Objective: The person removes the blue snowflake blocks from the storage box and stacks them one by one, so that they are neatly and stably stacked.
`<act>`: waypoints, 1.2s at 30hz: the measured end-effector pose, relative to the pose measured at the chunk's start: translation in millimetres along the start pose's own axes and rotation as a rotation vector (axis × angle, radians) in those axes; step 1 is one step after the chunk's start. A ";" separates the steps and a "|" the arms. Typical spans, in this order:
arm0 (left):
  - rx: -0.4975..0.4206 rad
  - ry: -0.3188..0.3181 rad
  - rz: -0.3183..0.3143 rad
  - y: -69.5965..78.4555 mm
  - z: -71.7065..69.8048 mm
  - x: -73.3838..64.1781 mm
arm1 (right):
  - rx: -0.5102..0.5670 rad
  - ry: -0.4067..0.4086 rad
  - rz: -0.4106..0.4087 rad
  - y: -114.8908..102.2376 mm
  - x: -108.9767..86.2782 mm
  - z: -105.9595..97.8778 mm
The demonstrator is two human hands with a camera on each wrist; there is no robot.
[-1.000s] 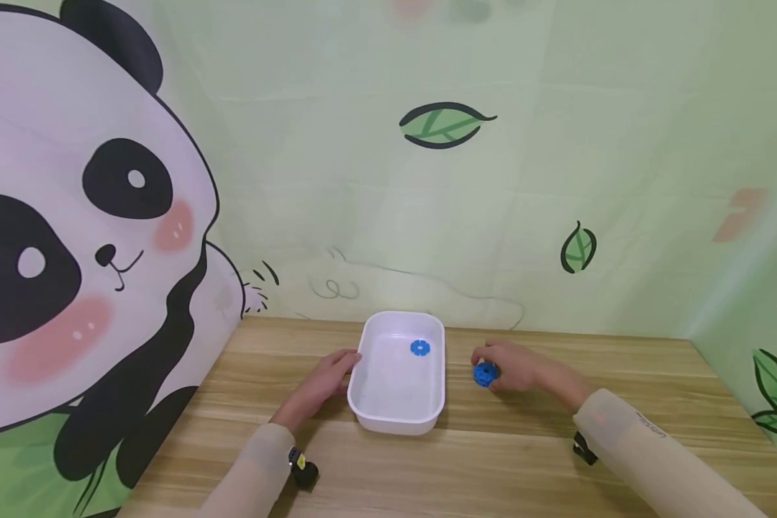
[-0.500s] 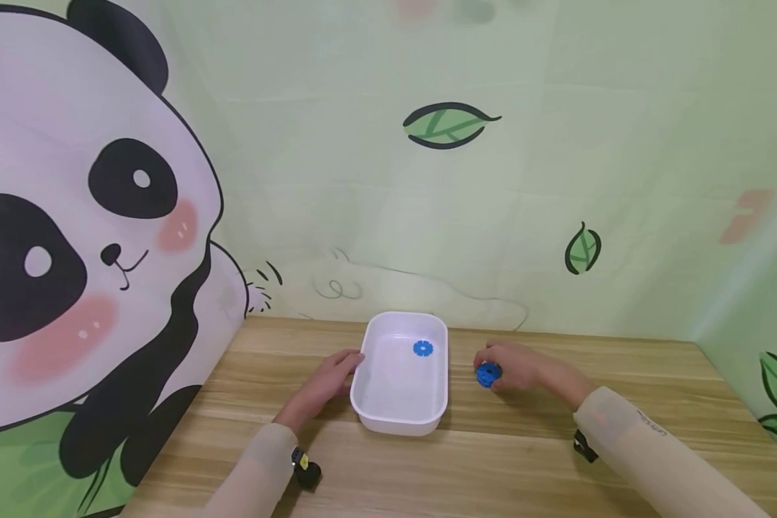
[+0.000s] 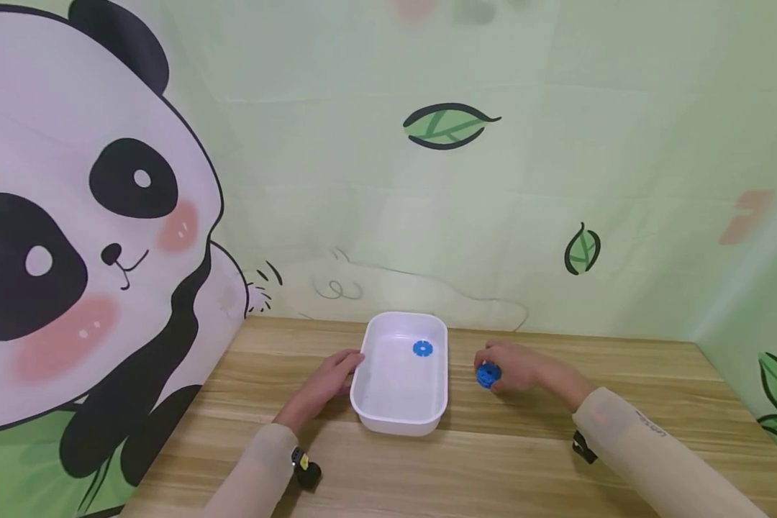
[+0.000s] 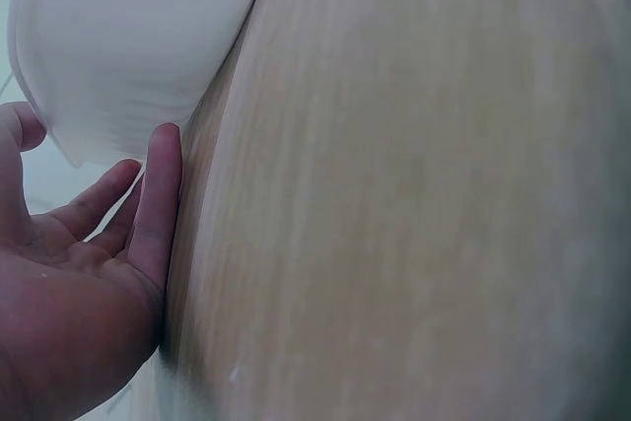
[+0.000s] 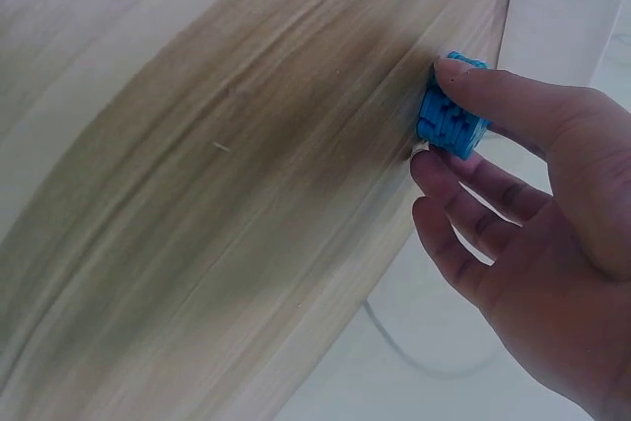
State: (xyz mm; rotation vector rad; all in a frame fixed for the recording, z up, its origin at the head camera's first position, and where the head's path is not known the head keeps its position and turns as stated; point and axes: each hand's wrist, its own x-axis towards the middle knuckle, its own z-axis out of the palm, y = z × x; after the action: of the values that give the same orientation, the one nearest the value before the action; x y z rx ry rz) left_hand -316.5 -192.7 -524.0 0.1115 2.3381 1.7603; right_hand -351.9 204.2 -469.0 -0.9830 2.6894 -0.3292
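Note:
My right hand (image 3: 516, 365) pinches a short stack of blue notched plastic discs (image 3: 488, 374) between thumb and fingers, right of the white bin. In the right wrist view the stacked discs (image 5: 454, 110) sit at the tabletop, the thumb across one end and a fingertip at the other. A single blue disc (image 3: 423, 348) lies flat inside the white plastic bin (image 3: 398, 428), toward its back right. My left hand (image 3: 326, 378) rests against the bin's left side. The left wrist view shows its fingers (image 4: 158, 194) extended, touching the outer wall of the bin (image 4: 128, 46).
The wood-grain table (image 3: 492, 467) ends at the back against a pale green wall cloth (image 3: 492, 187) with printed leaves. A large printed panda (image 3: 103, 216) covers the left side. Each wrist wears a small black camera, such as the left one (image 3: 307, 475).
The head view has shifted very slightly since a second ago. Both hands, the disc stack and the bin otherwise hold their places.

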 end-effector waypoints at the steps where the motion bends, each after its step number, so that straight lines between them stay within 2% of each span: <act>1: -0.002 0.001 -0.001 0.5 0.0 0.1 | 0.003 0.001 0.000 0.7 0.4 0.3; 7: -0.013 -0.001 0.004 4.6 0.7 -1.3 | 0.028 -0.012 0.029 -1.1 -0.1 -2.7; 10: -0.010 -0.005 0.001 3.5 0.9 -1.7 | 0.071 -0.039 0.039 -8.7 -2.5 -12.0; 13: -0.007 -0.004 -0.002 3.6 1.1 -2.2 | 0.096 -0.048 0.014 -17.1 -1.6 -24.3; 16: -0.008 -0.001 -0.004 3.9 0.9 -2.1 | 0.073 0.010 -0.055 -26.7 4.5 -35.8; 19: -0.009 0.002 -0.003 3.0 0.0 -1.6 | 0.057 0.113 -0.110 -38.8 15.7 -43.9; 22: -0.010 0.000 -0.008 2.5 -0.9 -1.6 | 0.083 0.187 -0.111 -51.8 29.2 -46.9; 24: -0.004 -0.002 -0.013 2.2 -1.1 -1.5 | 0.086 0.201 -0.100 -58.2 39.2 -46.0; 31: 0.007 -0.005 -0.019 3.4 0.7 -2.1 | 0.054 0.113 -0.070 -69.5 74.3 -34.6; 36: 0.008 0.006 -0.010 5.2 1.3 -3.0 | -0.008 0.059 -0.074 -71.3 93.9 -25.6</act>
State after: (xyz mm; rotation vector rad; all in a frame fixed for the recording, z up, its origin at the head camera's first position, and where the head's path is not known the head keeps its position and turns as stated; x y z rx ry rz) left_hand -313.6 -190.6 -519.0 0.0956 2.3464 1.7490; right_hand -386.8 92.7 -439.0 -1.0932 2.7141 -0.3676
